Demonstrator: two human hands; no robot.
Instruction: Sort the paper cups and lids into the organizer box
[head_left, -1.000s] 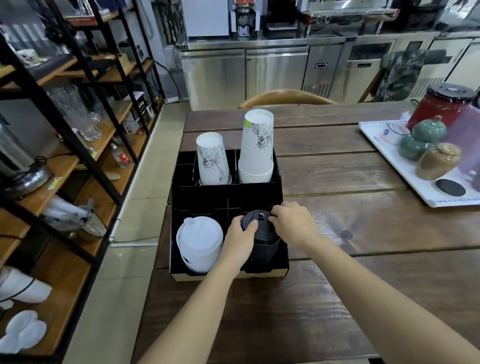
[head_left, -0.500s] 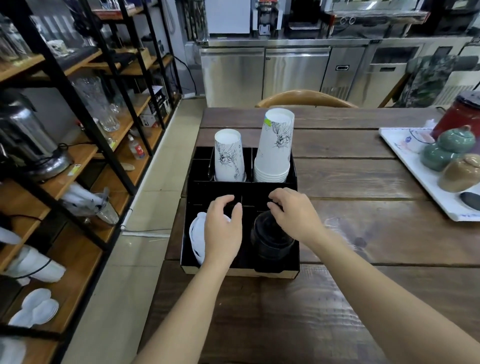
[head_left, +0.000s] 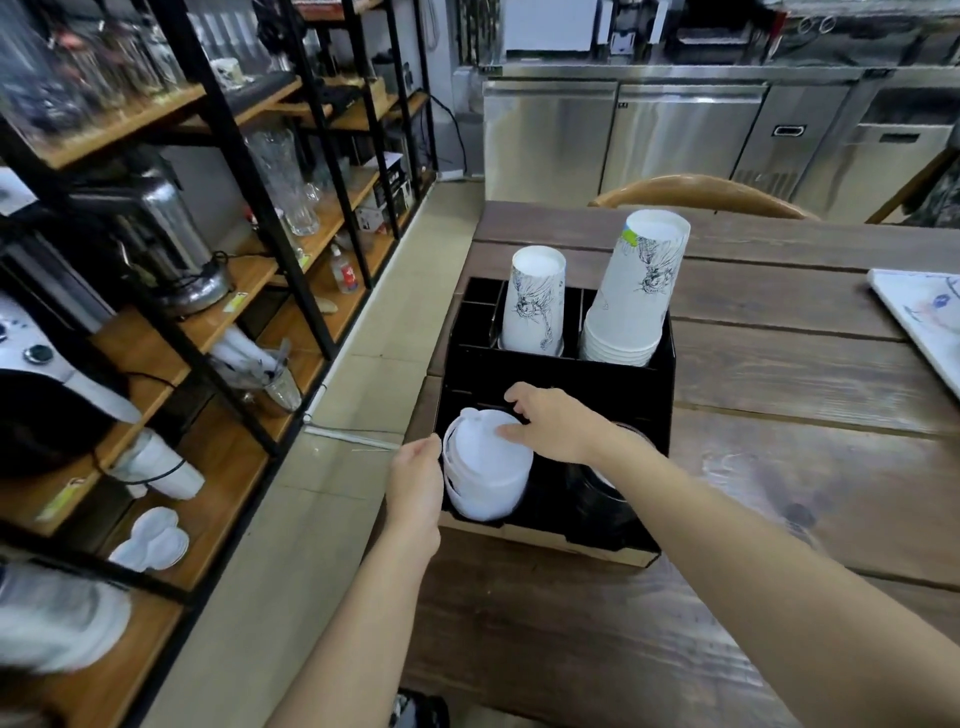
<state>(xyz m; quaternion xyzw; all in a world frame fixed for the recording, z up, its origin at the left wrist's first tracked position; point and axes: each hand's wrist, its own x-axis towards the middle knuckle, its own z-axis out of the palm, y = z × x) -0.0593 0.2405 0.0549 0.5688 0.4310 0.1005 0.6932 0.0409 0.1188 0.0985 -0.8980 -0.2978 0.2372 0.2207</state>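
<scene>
A black organizer box (head_left: 618, 382) stands at the left end of the wooden table (head_left: 779, 467). Its back compartments hold a short stack of upside-down paper cups (head_left: 535, 304) and a taller stack of paper cups (head_left: 636, 291). A stack of white lids (head_left: 485, 478) fills the front left compartment. My left hand (head_left: 415, 480) presses against the stack's left side. My right hand (head_left: 553, 426) rests its fingers on the top lid. A stack of black lids (head_left: 602, 493) sits in the front right compartment, partly hidden by my right forearm.
A black metal shelf rack (head_left: 218, 135) with glassware and appliances runs along the left, across a tiled floor gap. A white tray (head_left: 919, 317) lies at the table's right edge. A wooden chair back (head_left: 701, 189) stands behind the table, with steel counters beyond.
Both hands left the black lids and moved left to the white lid stack. The camera swung left, so the jars on the tray dropped out of view.
</scene>
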